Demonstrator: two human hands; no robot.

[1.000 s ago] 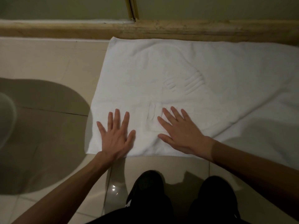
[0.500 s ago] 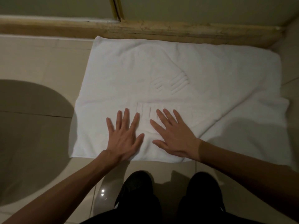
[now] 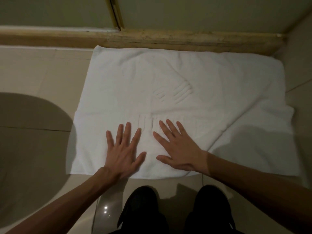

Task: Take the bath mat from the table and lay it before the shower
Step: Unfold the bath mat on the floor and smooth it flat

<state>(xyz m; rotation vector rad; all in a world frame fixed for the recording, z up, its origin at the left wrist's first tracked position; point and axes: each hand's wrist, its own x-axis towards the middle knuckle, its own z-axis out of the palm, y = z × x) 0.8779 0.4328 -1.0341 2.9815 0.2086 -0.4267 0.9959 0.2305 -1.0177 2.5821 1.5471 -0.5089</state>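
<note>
The bath mat [image 3: 168, 73] lies against the shower sill [image 3: 185, 40]; left grip [image 3: 124, 151] and right grip [image 3: 179, 149] press flat on it, grasping nothing. Uneven pushing could bunch its folded corner [image 3: 261, 141] away from the sill

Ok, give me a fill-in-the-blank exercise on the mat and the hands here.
The bath mat lies spread on the tiled ____. The left hand and the right hand rest flat on it, side by side, gripping ____. A diagonal fold crosses the mat on the person's ____ side.
Missing words: floor; nothing; right.
</note>
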